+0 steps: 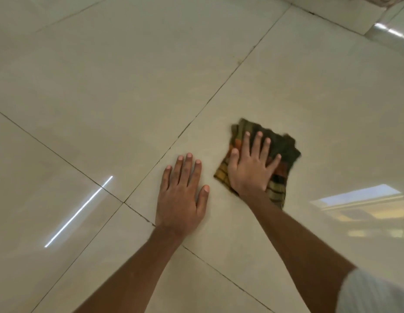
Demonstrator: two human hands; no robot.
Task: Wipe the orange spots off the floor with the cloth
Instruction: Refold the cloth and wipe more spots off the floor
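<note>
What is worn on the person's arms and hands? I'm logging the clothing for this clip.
Both hands are bare: no gloves, rings, watch or bands show on the left hand or the right hand. Both forearms are uncovered. A short white, faintly ribbed sleeve shows on the right upper arm.

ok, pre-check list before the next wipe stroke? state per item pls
1. Right hand flat on cloth: ok.
2. Cloth lying on floor, folded, not bunched: ok.
3. Left hand braced on bare tile, apart from the cloth: ok.
4. Orange spots located: cannot tell; none show on the open floor, any under the cloth are hidden.
5. Stroke path around the cloth free of objects: ok.
6. Cloth edges sharp enough to judge contact: not ok, far edge is motion-blurred.
</note>
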